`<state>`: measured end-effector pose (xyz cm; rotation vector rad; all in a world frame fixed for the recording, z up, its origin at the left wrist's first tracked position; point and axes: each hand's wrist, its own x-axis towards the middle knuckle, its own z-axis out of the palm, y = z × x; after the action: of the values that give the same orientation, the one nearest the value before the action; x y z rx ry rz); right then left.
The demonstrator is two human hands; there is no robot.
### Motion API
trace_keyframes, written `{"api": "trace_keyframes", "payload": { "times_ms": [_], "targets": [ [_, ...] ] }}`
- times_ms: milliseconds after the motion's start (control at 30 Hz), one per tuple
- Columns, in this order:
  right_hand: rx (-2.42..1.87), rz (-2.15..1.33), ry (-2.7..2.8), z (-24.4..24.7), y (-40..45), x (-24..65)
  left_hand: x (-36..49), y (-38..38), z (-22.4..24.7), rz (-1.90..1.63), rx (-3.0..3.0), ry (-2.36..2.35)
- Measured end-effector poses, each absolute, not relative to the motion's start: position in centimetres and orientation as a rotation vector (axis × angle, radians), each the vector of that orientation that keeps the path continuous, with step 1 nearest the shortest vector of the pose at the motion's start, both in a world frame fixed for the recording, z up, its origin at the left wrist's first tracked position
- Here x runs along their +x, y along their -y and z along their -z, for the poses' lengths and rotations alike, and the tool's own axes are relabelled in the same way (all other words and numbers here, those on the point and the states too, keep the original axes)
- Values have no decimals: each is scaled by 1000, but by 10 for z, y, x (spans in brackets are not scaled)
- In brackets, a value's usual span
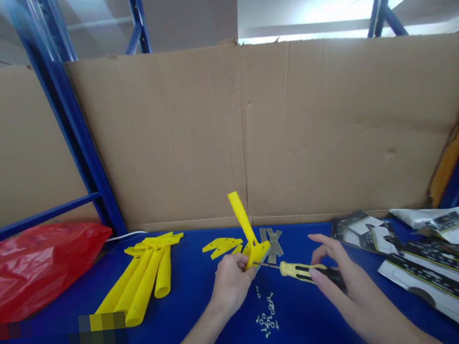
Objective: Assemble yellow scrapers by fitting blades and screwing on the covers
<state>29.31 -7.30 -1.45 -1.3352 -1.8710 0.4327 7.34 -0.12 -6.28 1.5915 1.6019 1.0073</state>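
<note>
My left hand [232, 280] is closed on the wide head of a yellow scraper [241, 217], whose tubular handle points up and away. A grey metal strip shows along the edge of that head. My right hand [341, 280] holds a screwdriver [299, 270] with a cream and black handle, thumb beneath and index finger lifted off. Its shaft reaches left to the scraper head, and the tip's exact seat is too small to make out. Below both hands lie several small screws and nuts [267, 322]. Flat yellow plates [222, 245] and grey metal blades [272, 243] lie just behind.
Several yellow scraper handles [144, 277] are piled at left, near a red plastic bag [43, 257]. Black and white packaging cards [438, 281] cover the right side of the blue table [194, 310]. A cardboard panel [242, 138] stands at the back between blue metal posts [75, 133].
</note>
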Motion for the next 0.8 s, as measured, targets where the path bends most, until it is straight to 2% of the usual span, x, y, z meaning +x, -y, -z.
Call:
{"api": "trace_keyframes", "payload": {
  "times_ms": [167, 433, 633, 800],
  "targets": [
    [-1228, -606, 1868, 17, 78, 294, 74, 0, 63, -1002, 1596, -1590],
    [-1294, -477, 1839, 22, 69, 293, 75, 2, 63, -1009, 1600, -1607],
    [-1223, -200, 1935, 21, 72, 297, 75, 3, 61, -1009, 1610, -1623],
    [-1297, -347, 1969, 22, 68, 297, 75, 3, 61, -1026, 1590, -1622]
  ]
}}
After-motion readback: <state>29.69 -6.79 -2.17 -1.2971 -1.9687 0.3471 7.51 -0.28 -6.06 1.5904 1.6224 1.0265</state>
